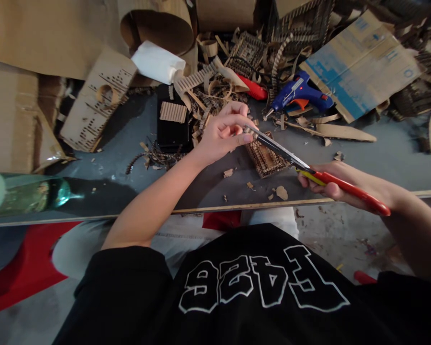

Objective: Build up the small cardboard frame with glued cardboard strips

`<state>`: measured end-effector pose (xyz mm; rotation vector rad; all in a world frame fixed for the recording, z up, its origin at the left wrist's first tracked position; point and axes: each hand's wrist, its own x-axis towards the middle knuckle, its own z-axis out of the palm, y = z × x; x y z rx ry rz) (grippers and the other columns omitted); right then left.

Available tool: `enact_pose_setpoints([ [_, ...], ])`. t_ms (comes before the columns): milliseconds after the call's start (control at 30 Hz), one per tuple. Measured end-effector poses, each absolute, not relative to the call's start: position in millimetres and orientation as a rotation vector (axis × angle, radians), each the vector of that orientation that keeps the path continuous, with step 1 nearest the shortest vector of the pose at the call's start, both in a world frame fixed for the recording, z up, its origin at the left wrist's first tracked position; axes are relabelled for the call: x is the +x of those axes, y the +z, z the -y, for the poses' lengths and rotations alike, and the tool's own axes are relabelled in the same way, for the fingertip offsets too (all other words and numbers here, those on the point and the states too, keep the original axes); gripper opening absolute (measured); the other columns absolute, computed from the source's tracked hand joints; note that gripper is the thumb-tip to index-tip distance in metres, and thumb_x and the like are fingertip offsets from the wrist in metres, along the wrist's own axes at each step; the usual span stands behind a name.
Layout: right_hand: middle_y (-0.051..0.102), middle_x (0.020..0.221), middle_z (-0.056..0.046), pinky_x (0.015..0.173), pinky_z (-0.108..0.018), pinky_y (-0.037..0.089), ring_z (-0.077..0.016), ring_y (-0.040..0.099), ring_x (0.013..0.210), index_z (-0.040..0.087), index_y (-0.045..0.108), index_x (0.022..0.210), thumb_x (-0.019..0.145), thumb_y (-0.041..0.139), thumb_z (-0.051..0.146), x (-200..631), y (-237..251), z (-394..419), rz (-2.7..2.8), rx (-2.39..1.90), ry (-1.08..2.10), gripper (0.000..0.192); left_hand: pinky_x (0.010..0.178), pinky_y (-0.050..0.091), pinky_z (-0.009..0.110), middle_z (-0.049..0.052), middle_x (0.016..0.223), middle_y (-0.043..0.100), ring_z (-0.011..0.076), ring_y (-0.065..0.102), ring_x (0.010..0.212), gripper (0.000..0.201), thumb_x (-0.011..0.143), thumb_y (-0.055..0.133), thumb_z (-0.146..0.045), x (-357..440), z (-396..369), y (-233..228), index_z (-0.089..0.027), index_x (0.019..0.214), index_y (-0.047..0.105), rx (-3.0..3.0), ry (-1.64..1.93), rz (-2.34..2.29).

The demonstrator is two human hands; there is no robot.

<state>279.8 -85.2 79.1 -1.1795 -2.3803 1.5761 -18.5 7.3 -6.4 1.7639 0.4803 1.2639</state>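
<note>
My right hand [339,184] grips red-handled scissors [352,188], their long blades pointing up and left. At the blade tips, my left hand [224,132] pinches a small piece of corrugated cardboard [250,130], partly hidden by the fingers and blades. Below the blades, a small box built of corrugated cardboard strips [267,160] rests on the grey table. Left of my left hand, a ridged cardboard piece [173,112] lies on a black rectangular object [172,134].
A blue glue gun [301,93] lies beyond my hands, near a red-handled tool [253,87]. Cardboard scraps heap along the back. A printed cardboard sheet [362,67] leans at right. A glass bottle [28,194] lies left, by the table's front edge [187,210].
</note>
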Motion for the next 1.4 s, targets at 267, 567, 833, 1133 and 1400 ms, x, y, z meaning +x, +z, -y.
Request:
enact_pose_setpoints([
  [267,0.05,0.064,-0.002,0.047,-0.023,0.037,-0.0083,0.041,0.053,0.016,0.056,0.081,0.087,0.028,0.088,276.5,80.7,83.8,2.433,-1.105,1.53,0.078,0.068,0.05,0.024,0.003,0.095,0.045,0.0129,0.054,0.088,0.025,0.082,0.077,-0.055,-19.5,-6.5,-2.7,-0.036,0.098,0.077,1.83,1.213,-0.432],
  [567,0.05,0.063,-0.001,0.047,-0.024,0.037,-0.0082,0.041,0.053,0.015,0.057,0.082,0.086,0.028,0.089,279.0,78.1,81.8,2.433,-1.106,1.531,0.079,0.067,0.048,0.024,0.002,0.094,0.043,0.0134,0.053,0.089,0.023,0.082,0.078,-0.052,-18.1,-7.1,-3.9,-0.039,0.1,0.078,1.818,1.248,-0.396],
  [833,0.052,0.061,-0.002,0.046,-0.025,0.037,-0.0087,0.041,0.052,0.016,0.059,0.08,0.088,0.027,0.087,277.0,77.5,82.9,2.496,-1.161,1.433,0.079,0.069,0.05,0.026,0.002,0.095,0.048,0.0143,0.056,0.091,0.029,0.079,0.077,-0.06,-19.5,-8.7,-6.6,-0.035,0.093,0.079,1.84,1.247,-0.502],
  [1133,0.051,0.059,-0.002,0.044,-0.025,0.036,-0.0084,0.041,0.05,0.015,0.058,0.079,0.088,0.026,0.088,275.5,79.7,84.0,2.516,-1.195,1.392,0.08,0.069,0.05,0.025,0.002,0.093,0.046,0.0139,0.056,0.088,0.035,0.077,0.076,-0.064,-20.1,-11.0,-8.9,-0.032,0.089,0.078,1.883,1.244,-0.526],
  [1400,0.049,0.058,-0.001,0.045,-0.025,0.034,-0.0088,0.04,0.05,0.017,0.057,0.078,0.083,0.026,0.093,272.1,81.4,83.6,2.49,-1.226,1.443,0.083,0.073,0.052,0.03,0.002,0.091,0.045,0.0145,0.057,0.086,0.041,0.073,0.077,-0.069,-18.4,-10.5,-8.0,-0.03,0.084,0.078,1.88,1.271,-0.58],
])
